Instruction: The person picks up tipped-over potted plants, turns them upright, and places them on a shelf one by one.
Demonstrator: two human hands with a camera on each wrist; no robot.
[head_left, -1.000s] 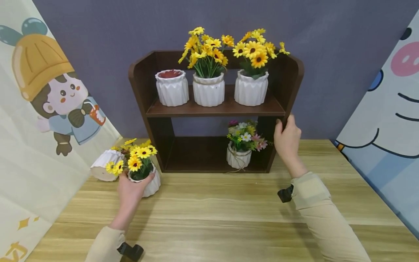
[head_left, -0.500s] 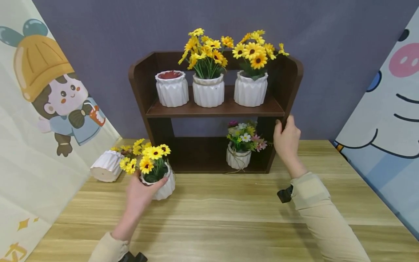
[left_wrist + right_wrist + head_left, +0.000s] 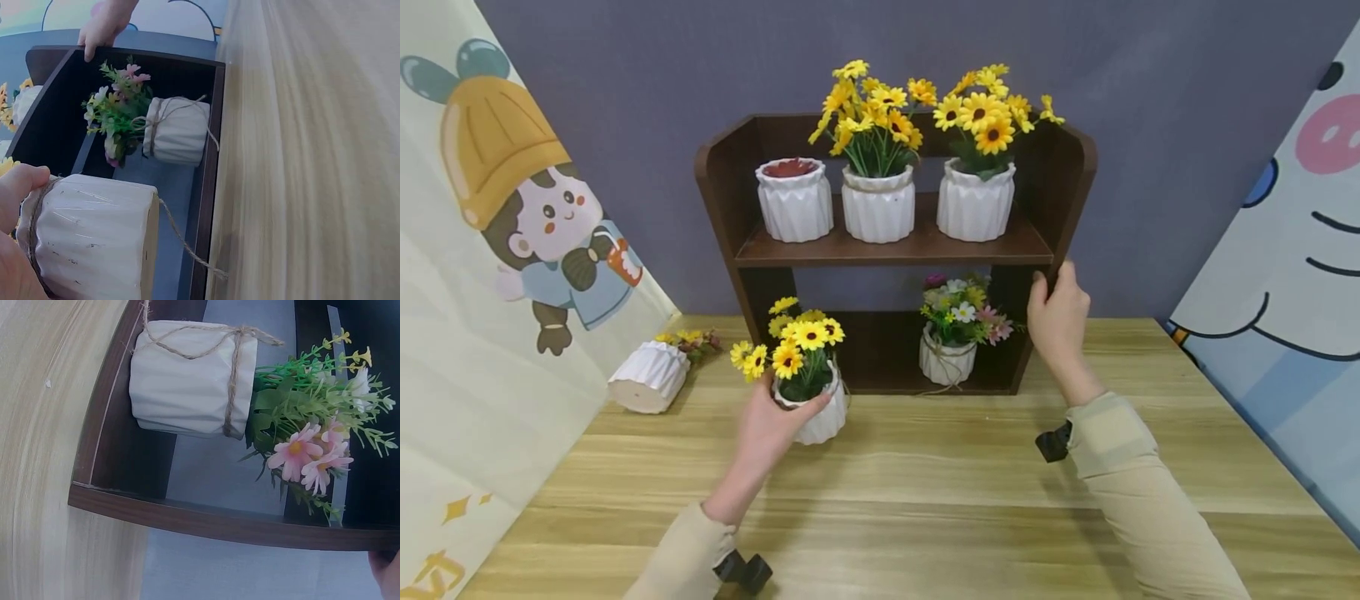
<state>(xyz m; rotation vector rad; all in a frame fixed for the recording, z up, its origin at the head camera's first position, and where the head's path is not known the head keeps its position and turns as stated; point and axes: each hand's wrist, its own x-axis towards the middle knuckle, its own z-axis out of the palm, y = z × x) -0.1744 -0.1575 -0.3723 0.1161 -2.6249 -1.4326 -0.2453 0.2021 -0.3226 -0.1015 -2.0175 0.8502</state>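
My left hand grips the rim of a white ribbed flower pot with yellow daisies. It holds the pot in front of the lower left of a dark brown two-tier shelf. In the left wrist view, twine trails from this pot past its base. My right hand holds the shelf's right side panel, just under the upper board. Beside that panel, on the lower tier, stands a white pot of mixed pink, white and yellow flowers, twine tied round its rim.
The upper tier bears a pot with a reddish top and two pots of yellow daisies, one in the middle and one at right. Another white pot lies on its side at the left of the wooden table.
My left hand has carried the daisy pot rightward, from beside the tipped pot to in front of the shelf's lower tier. The right hand has stayed on the side panel.
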